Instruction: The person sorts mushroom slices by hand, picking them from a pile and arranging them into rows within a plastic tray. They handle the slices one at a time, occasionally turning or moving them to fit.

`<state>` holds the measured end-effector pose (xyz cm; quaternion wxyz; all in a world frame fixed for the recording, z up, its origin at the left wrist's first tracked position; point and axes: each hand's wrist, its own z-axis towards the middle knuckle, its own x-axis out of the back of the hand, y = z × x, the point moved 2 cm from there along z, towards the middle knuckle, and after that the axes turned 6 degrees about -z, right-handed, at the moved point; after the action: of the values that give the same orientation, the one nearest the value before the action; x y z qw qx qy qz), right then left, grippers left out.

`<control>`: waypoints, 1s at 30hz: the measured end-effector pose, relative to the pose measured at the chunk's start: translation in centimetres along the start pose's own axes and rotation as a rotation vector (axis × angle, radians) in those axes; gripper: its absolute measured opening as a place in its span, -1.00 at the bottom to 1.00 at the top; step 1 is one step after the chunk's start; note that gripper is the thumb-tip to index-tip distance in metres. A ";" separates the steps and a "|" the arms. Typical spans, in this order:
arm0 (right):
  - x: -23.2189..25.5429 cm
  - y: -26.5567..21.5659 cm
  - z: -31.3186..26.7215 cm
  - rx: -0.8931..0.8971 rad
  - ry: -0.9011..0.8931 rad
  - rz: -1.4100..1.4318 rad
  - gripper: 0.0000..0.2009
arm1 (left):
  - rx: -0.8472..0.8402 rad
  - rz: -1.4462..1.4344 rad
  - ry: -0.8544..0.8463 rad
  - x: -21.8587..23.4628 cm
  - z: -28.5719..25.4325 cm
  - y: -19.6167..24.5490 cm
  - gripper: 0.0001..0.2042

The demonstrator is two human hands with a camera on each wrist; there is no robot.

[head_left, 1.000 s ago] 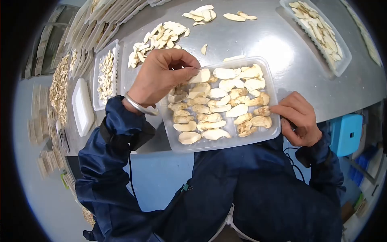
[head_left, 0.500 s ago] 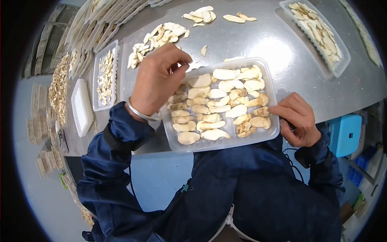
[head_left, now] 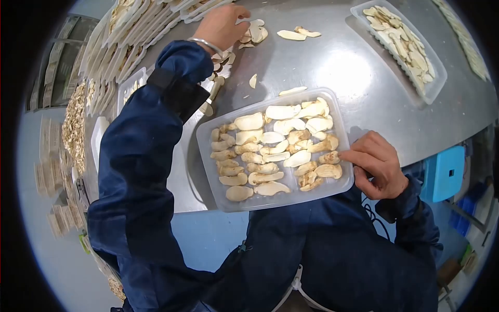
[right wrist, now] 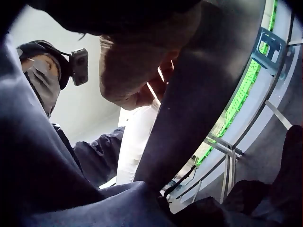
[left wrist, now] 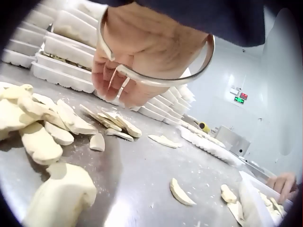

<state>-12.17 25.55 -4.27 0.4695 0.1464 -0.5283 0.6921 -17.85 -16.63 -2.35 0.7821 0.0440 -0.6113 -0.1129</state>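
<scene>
In the head view, a clear plastic tray [head_left: 210,182] of sliced mushrooms [head_left: 270,188] lies tilted at the table's front edge, its slices in rows. My right hand [head_left: 378,165] holds the tray's right rim with bent fingers, the index fingertip right at the edge. Far from the tray, my left hand [head_left: 221,27] reaches over the table beside a small pile of mushroom slices [head_left: 254,32]. Its fingers [left wrist: 106,80] extend loosely behind the slices in the left wrist view, with nothing seen in them. A larger slice pile [left wrist: 38,118] lies nearer, partly hidden by my sleeve in the head view.
Stacked filled trays [head_left: 135,31] stand at the back left. Another tray of slices [head_left: 436,86] sits at the back right. Two loose slices [head_left: 292,35] and a small piece [head_left: 253,81] lie on the metal table [head_left: 312,62]. A blue box [head_left: 443,174] is at lower right.
My left hand has left a slice at the tray's upper left and moved away to the far piles. The tray appears slightly lower and further left; the right hand stays at its rim.
</scene>
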 end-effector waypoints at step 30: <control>-0.1 -0.7 0.7 -0.006 0.002 -0.043 -0.56 | 0.638 -0.750 -0.301 8.2 -18.6 9.4 -0.91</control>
<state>-11.79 24.90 -3.64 0.4852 0.1554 -0.5267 0.6805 3.10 -10.71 2.78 0.5387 0.4797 -0.6635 -0.1986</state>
